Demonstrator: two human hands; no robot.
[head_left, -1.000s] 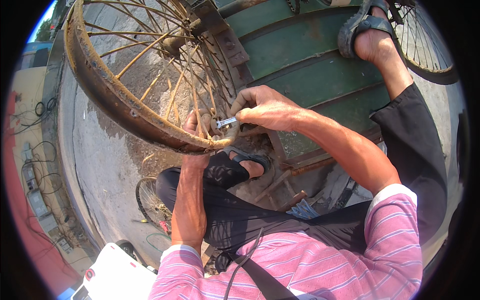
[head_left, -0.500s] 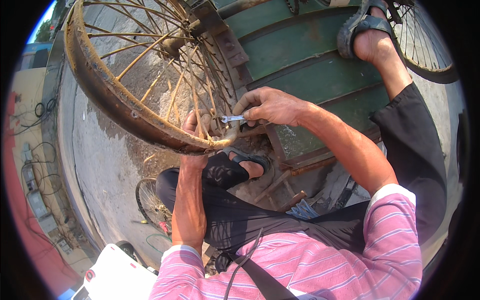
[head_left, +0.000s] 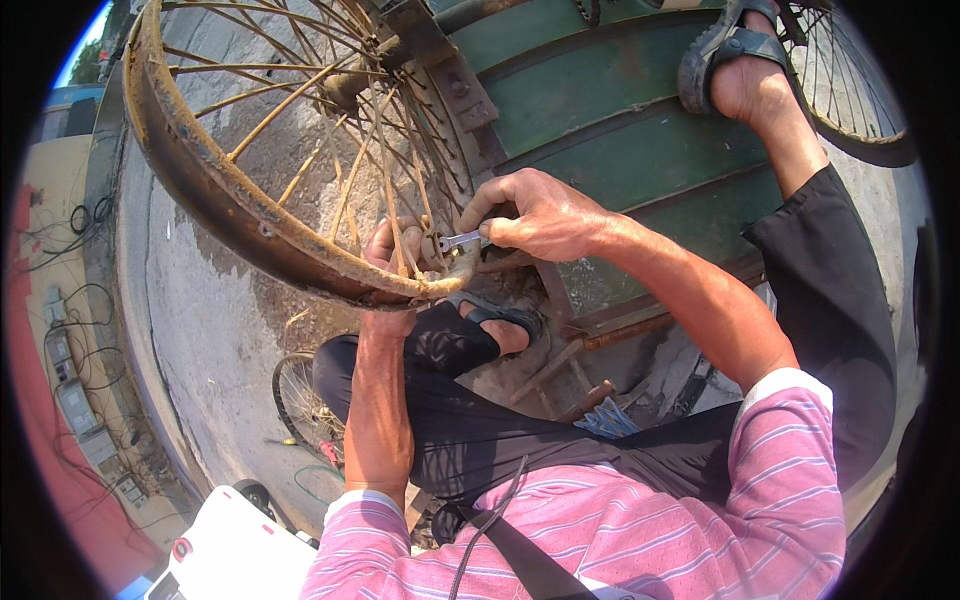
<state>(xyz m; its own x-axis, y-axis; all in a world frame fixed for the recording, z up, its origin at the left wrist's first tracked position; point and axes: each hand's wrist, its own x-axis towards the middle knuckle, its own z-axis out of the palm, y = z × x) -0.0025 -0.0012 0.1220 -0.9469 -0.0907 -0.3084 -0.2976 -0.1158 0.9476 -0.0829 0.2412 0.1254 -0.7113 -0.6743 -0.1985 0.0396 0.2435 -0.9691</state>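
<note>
A rusty spoked wheel (head_left: 205,175) without a tire tilts in front of me. My right hand (head_left: 545,215) pinches a small silver wrench (head_left: 460,240) between thumb and bent fingers. The wrench's head reaches in among the spokes (head_left: 388,190), close to the rim's near right end. My left hand (head_left: 383,243) comes up under the rim, its fingers curled between the spokes beside the wrench head. Spokes and rim partly cover those fingers, and what they press on cannot be made out.
A green ribbed metal panel (head_left: 610,130) with a rusty edge lies right of the wheel. My sandaled foot (head_left: 745,70) rests on it near another wheel (head_left: 850,90). A small spoked wheel (head_left: 300,400) lies lower left, and a white object (head_left: 230,550) stands at the bottom left.
My right hand has turned slightly, with the thumb now farther along the wrench and its handle tilted up more. The left hand stays in place at the rim.
</note>
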